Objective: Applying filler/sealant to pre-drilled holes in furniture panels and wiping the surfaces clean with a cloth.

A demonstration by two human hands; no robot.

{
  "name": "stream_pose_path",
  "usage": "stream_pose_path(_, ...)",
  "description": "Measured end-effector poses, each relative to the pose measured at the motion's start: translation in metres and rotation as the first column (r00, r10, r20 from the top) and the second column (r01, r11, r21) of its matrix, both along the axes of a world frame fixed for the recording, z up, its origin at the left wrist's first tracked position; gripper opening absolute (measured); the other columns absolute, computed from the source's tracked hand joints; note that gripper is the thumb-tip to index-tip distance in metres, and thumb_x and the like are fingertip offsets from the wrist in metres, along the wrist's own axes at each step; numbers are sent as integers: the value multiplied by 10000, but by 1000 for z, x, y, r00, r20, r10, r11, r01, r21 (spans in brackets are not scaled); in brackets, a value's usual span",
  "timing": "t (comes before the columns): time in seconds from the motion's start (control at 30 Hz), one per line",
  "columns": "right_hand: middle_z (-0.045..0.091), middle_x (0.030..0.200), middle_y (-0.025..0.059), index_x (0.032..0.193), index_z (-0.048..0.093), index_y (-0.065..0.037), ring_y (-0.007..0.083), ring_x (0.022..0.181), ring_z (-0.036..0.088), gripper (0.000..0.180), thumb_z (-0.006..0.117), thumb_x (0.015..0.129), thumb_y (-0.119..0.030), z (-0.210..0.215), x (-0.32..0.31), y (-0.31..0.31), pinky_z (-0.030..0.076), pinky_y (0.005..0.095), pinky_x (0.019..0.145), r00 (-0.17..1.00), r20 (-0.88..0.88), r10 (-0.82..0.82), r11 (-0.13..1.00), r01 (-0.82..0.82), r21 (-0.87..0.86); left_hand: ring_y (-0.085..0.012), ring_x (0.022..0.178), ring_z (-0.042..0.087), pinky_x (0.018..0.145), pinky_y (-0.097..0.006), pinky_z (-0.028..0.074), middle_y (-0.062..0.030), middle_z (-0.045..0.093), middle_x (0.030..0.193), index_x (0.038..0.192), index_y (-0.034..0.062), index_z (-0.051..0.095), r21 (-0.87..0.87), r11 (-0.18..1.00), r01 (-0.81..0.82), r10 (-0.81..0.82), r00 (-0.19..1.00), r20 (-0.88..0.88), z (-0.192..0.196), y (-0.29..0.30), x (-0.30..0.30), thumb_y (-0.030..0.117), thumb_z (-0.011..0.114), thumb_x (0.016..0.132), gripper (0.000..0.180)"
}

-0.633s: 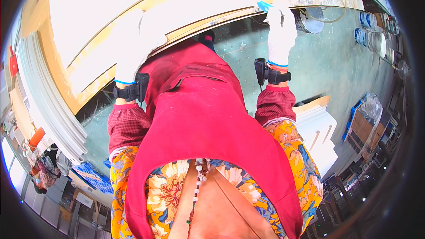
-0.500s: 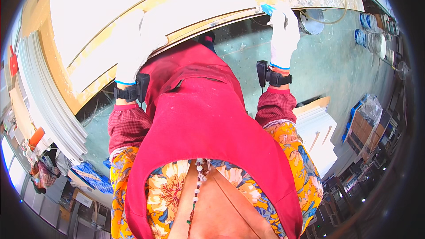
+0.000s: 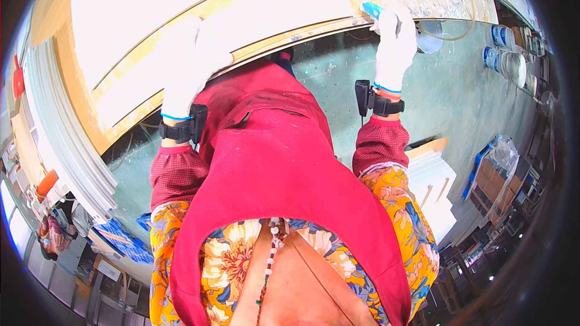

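A long white board [image 3: 278,15] lies on a yellowish worktable [image 3: 115,125], its front edge running in front of me. My left hand [image 3: 186,69], in a white glove, rests on the board's near left part, thumb spread apart near the edge; glare washes out its fingertips. Near the right end of the board, my gloved right hand [image 3: 396,45] is closed around a small blue flat-ended hand tool [image 3: 372,9]. The tool's tip is at the board's edge; most of it is hidden in the glove, so its exact kind does not show.
A stack of white strips [image 3: 69,127] stands at the left. Several white-and-blue buckets [image 3: 507,63] sit on the green floor at the right, with a bucket [image 3: 430,36] under the table's edge. White panels [image 3: 432,187] and a wrapped carton stack [image 3: 495,172] are at the lower right.
My right hand, with the blue tool, has shifted slightly to the right and toward me along the board's edge. My left hand has stayed on the board, shifting only slightly.
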State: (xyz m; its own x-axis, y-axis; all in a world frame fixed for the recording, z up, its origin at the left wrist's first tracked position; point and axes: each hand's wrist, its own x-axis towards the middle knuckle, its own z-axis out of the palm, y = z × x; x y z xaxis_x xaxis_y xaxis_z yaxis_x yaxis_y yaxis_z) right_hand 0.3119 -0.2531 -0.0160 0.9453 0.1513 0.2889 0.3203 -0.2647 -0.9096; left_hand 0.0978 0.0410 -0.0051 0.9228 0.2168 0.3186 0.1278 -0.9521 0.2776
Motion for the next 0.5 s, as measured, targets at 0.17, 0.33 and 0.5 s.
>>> stream_pose_path(0.17,658,1003,105,1127,620,-35,178,852,626,270,594,925,-211,16,30,20,494,313,790,985,156,78,921,-11,-389,-360,1101,520,943,-448,418,-187,570,1160,1234,33,543,64,998,26,-28,999,19,-1,-1,-4,363,836,606,768)
stream_pose_path(0.33,666,958,103,1035,645,-8,213,877,624,182,593,886,-98,60,33,52,492,328,816,945,224,237,924,-148,-352,-361,1087,538,935,-451,429,-191,585,1141,1219,25,559,-3,1000,-6,6,1000,16,-2,0,-2,378,839,592,772)
stream_pose_path(0.5,659,953,123,1013,643,-14,241,910,625,172,613,870,-103,51,42,56,485,341,837,941,207,268,918,-185,-350,-363,1116,530,952,-451,423,-198,579,1172,1236,22,553,-2,1000,-27,27,999,-24,0,0,-2,390,838,588,797)
